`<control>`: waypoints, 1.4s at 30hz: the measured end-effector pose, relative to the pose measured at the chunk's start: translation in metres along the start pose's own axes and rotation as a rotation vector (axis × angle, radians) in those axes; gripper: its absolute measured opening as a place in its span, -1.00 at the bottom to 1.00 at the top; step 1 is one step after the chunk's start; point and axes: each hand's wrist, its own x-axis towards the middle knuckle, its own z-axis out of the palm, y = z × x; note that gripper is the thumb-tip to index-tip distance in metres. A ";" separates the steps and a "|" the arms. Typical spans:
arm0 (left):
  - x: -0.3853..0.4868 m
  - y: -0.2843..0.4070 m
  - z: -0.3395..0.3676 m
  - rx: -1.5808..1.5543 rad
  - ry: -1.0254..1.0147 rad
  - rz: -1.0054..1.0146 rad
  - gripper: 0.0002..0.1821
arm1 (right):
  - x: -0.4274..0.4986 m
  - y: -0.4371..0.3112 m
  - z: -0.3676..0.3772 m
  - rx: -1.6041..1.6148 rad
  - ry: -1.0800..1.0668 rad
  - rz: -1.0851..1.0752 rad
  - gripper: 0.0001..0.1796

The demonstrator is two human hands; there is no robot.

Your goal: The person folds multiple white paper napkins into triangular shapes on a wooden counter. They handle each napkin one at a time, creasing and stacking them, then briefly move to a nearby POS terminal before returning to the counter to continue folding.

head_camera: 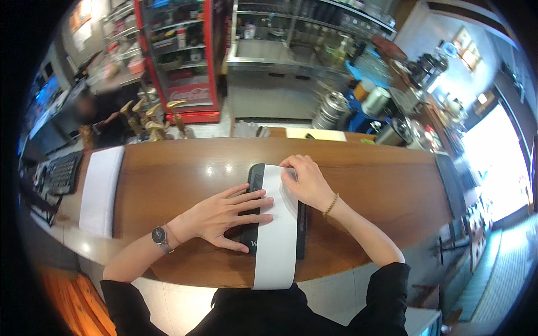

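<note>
A long white paper strip (276, 243) lies lengthwise over a flat black object (254, 178) on the wooden counter. The black object bears pale lettering near its lower left corner. The strip's near end passes the counter's front edge towards my body. My left hand (225, 214) is flat with fingers spread, three fingertips on the strip and the thumb by the black object's lower left. At the strip's upper right edge, my right hand (306, 180) has its thumb and bent fingers closed on the paper, which lifts slightly there.
A folded white cloth or paper stack (101, 191) lies at the left, beside a black keyboard (63, 173). Beyond the wooden counter (370, 189) stand gold tap handles (153, 111), a cutting board (315, 134), a metal keg (330, 110) and a red-framed fridge (183, 63). A person (110, 113) is at the far left.
</note>
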 end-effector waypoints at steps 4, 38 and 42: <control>0.008 -0.019 0.003 -0.070 -0.027 0.111 -0.05 | -0.071 -0.019 -0.044 -0.220 0.455 0.052 -0.70; 0.043 0.020 0.027 -0.018 0.099 -0.137 0.02 | -0.534 0.026 0.300 0.144 -0.457 1.711 -0.63; 0.040 0.018 0.025 -0.010 0.058 -0.141 0.04 | -0.545 0.035 0.292 0.142 -0.304 1.698 -0.62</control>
